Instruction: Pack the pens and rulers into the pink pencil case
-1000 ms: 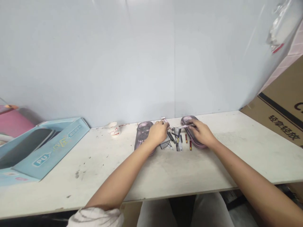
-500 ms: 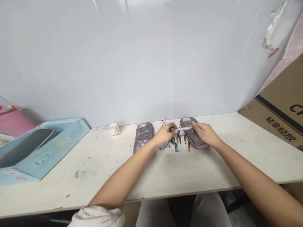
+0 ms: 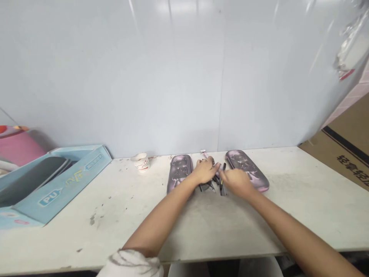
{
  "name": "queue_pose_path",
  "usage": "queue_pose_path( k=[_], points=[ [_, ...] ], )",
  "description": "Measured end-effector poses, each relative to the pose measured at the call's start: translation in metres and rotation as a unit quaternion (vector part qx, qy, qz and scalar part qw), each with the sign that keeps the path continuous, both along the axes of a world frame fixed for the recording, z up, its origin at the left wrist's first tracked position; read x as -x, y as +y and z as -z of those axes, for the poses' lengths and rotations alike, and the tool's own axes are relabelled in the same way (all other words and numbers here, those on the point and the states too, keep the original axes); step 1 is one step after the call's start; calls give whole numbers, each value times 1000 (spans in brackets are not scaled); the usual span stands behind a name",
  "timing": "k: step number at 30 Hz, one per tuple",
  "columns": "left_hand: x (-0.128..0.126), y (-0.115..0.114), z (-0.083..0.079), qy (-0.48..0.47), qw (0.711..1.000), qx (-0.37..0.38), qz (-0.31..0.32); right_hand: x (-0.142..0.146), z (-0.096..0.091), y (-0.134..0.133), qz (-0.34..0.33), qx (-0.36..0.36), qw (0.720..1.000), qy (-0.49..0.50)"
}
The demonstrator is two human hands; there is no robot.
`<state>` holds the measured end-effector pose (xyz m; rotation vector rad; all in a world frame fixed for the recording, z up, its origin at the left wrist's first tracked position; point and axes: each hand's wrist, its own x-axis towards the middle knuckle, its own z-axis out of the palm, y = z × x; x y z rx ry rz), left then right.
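Change, right hand: the right hand (image 3: pixel 236 181) has moved off the right case (image 3: pixel 248 170), which now lies fully uncovered.
Change, left hand: the left hand (image 3: pixel 205 171) has closed in; both hands now meet, fingertips touching or nearly so.
Location of pens: the pens (image 3: pixel 221 185) lie on the table (image 3: pixel 201 227) between the left case (image 3: pixel 179 174) and the right case, under both hands.
Hand state: fingers of both hands are curled down over the pens; whether either grips one cannot be determined.
Obscured: most of the pens are covered by the hands; only a dark shaft and the tip of a pink pen (image 3: pixel 205 154) show.
Cut off: the blue box (image 3: pixel 52 181) runs past the left edge.
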<state>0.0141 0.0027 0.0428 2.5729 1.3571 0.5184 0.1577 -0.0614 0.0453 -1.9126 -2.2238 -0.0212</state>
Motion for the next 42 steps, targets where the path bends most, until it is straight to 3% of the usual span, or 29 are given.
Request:
queue_pose_path(
  k=[4, 12, 17, 19, 20, 21, 23, 24, 25, 29, 31, 36, 39, 42],
  points=[
    [13, 29, 9, 97, 995, -4, -2, 19, 9, 26, -32, 17, 999, -35],
    [30, 60, 13, 32, 998, 18, -54, 34, 23, 99, 17, 20, 1000, -13],
    [19, 68, 16, -53, 992, 74, -92, 33, 27, 96, 57, 21, 998, 31],
    [8, 68, 10, -143, 975, 126, -112, 31, 21, 84, 53, 3, 996, 77],
    [2, 66, 5, -248, 944, 180, -125, 31, 18, 77, 44, -10, 993, 107],
    [-5, 65, -1, -377, 883, 246, -138, 31, 14, 69, 35, -27, 990, 136],
    [-17, 59, -16, -602, 701, 354, -147, 31, 8, 54, 21, -61, 983, 170],
    [-22, 55, -23, -664, 627, 381, -146, 31, 5, 47, 17, -77, 982, 171],
    [-26, 51, -31, -689, 594, 389, -143, 31, 3, 40, 13, -91, 981, 169],
    [-34, 34, -53, -733, 552, 386, -94, 26, -4, 20, 10, -107, 982, 152],
    [-34, 28, -59, -736, 558, 378, -70, 20, -5, 12, 12, -92, 988, 122],
    [-17, 38, -62, -689, 649, 295, -130, 6, 10, -23, -28, -71, 996, 39],
    [-7, 54, -50, -646, 697, 251, -185, 9, 27, -37, -76, -39, 996, -3],
    [-7, 64, -32, -555, 770, 224, -223, 20, 29, -29, -59, 1, 998, -26]
  ],
)
